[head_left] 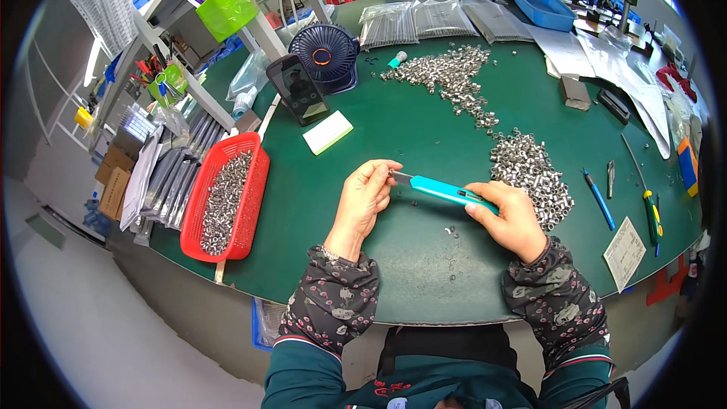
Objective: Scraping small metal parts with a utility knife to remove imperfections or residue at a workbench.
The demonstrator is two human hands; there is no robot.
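My right hand (513, 220) is wrapped round a teal utility knife (441, 189), its blade (401, 178) out and pointing left. At the blade's tip, my left hand (360, 203) is closed in a pinch on a small metal part (392, 172), mostly hidden by the fingers. The blade seems to touch that part. Just beyond my right hand lies a heap of small silvery metal sleeves (534, 178). Tiny scraps (452, 231) lie on the green tabletop (424, 280) below the knife.
A red basket (261, 182) of metal parts stands at the left. More loose parts (447, 76) spread farther back, near a fan (324, 57) and a propped phone (297, 89). At the right are a blue pen-like tool (599, 198), a screwdriver (651, 216) and a paper slip (625, 254).
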